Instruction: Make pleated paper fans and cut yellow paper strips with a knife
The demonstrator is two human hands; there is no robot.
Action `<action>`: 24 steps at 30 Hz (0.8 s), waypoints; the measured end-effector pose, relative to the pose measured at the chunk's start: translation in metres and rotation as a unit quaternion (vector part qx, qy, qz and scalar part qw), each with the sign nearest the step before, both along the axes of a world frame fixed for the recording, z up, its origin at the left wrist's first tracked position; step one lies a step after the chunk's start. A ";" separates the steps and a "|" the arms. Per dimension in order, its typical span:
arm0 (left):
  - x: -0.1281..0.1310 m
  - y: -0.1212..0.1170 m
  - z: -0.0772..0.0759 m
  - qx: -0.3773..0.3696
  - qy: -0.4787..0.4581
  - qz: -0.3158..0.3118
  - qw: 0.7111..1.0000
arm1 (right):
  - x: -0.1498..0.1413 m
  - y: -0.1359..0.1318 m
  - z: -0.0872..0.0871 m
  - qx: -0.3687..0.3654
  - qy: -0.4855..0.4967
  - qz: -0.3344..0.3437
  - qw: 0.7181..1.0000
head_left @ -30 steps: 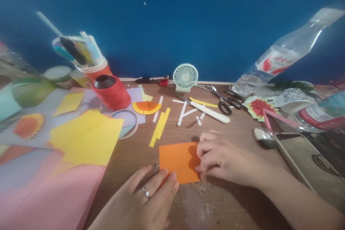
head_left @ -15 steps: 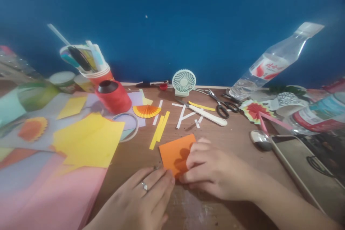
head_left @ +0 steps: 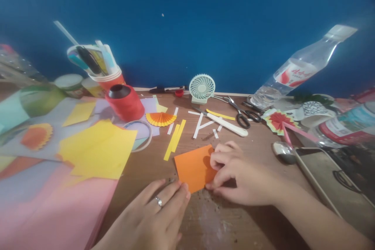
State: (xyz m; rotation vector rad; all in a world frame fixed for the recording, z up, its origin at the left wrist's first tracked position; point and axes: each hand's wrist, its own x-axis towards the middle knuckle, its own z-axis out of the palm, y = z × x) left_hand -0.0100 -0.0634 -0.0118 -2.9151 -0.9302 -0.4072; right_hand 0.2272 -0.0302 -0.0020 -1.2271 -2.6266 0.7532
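Note:
A small orange sheet of paper (head_left: pixel 193 168), apparently folded, lies on the wooden table in front of me. My left hand (head_left: pixel 164 207), wearing a ring, rests with its fingers stretched flat, their tips on the paper's lower left corner. At the right edge my right hand (head_left: pixel 234 174) has its fingers curled, thumb and forefinger closed at the lower right corner. Just beyond the paper lie two yellow paper strips (head_left: pixel 175 140), white strips (head_left: pixel 197 125) and a white-handled knife (head_left: pixel 227 124). Behind the strips sits a pleated orange and yellow paper fan (head_left: pixel 161 118).
Coloured sheets (head_left: pixel 96 150) cover the left side, with a tape roll (head_left: pixel 150 140), a red thread spool (head_left: pixel 125 103) and a pen cup (head_left: pixel 109 80). A small fan (head_left: pixel 202 88) and scissors (head_left: pixel 242 119) stand farther back. Bottles (head_left: pixel 299 72) and a phone (head_left: pixel 331 179) occupy the right.
My right hand has shifted slightly right and up along the paper's edge, so more of the orange sheet shows. The left hand has barely moved. The view has shifted slightly.

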 end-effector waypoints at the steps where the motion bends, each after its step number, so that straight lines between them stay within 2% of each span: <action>1: 0.000 0.000 0.000 0.000 -0.001 -0.001 1.000 | 0.003 0.000 0.001 -0.003 -0.006 -0.009 1.000; 5: -0.002 -0.004 -0.002 0.000 0.000 0.006 1.000 | 0.016 0.004 0.005 -0.014 -0.031 -0.026 0.999; 8: -0.004 -0.003 -0.004 0.001 -0.003 -0.014 1.000 | 0.026 0.007 0.008 -0.013 -0.049 -0.020 0.999; 13: -0.004 0.004 -0.005 0.010 -0.030 -0.031 0.999 | 0.035 0.008 0.011 0.049 -0.041 -0.016 0.998; 18: -0.003 0.011 0.001 0.015 -0.032 -0.043 0.998 | 0.015 0.000 0.005 0.069 0.086 -0.084 0.990; 21: -0.004 0.012 0.006 -0.002 0.001 -0.041 0.999 | -0.002 -0.004 -0.004 0.049 0.076 -0.094 0.991; 24: -0.003 0.012 0.007 -0.023 -0.005 -0.031 0.999 | -0.009 -0.005 -0.012 0.015 0.059 -0.093 0.994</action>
